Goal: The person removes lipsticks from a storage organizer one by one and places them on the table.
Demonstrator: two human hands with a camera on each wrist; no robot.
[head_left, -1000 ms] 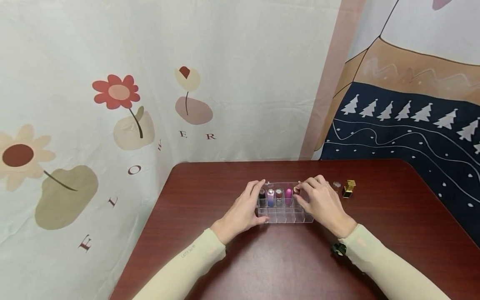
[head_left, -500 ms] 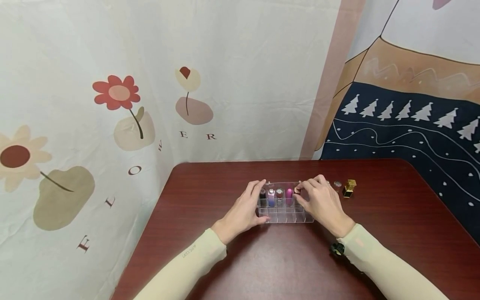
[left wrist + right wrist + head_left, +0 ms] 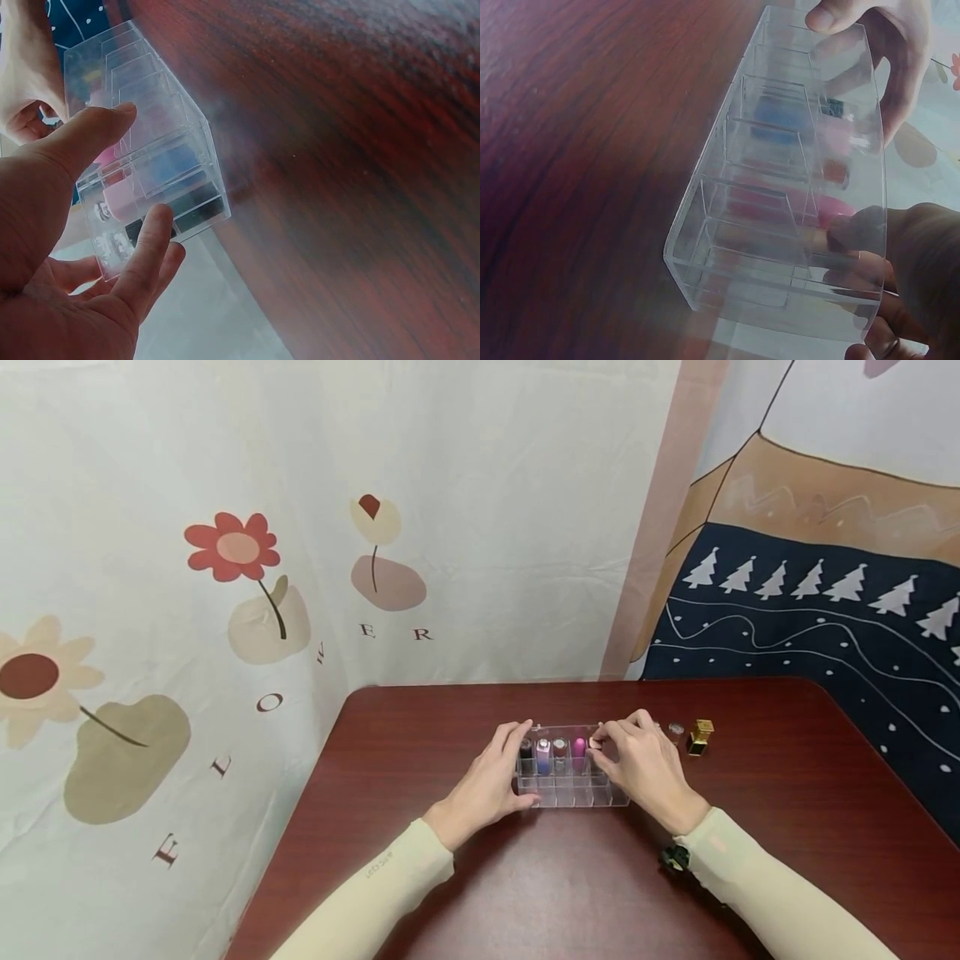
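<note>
A clear plastic lipstick organizer (image 3: 573,797) with rows of compartments stands on the table. My left hand (image 3: 487,777) holds its left end, thumb (image 3: 97,131) at the front and fingers along the side. Its back row bears a dark tube (image 3: 527,757), a pink-and-blue tube (image 3: 543,758), a clear tube with a brownish top (image 3: 560,752) and a bright pink lipstick (image 3: 580,755). To the right of these, my right hand (image 3: 647,764) pinches a small pale-topped tube (image 3: 596,743) at its compartment; the fingers hide most of it. Front compartments (image 3: 742,247) hold nothing.
Right of the organizer stand a gold-and-black lipstick (image 3: 701,737) and a small clear round-topped item (image 3: 676,729). A printed curtain (image 3: 480,610) hangs behind the reddish-brown table (image 3: 570,885).
Hardly anything differs: both hands keep their places at the organizer, and the whole scene shifts by only a few pixels.
</note>
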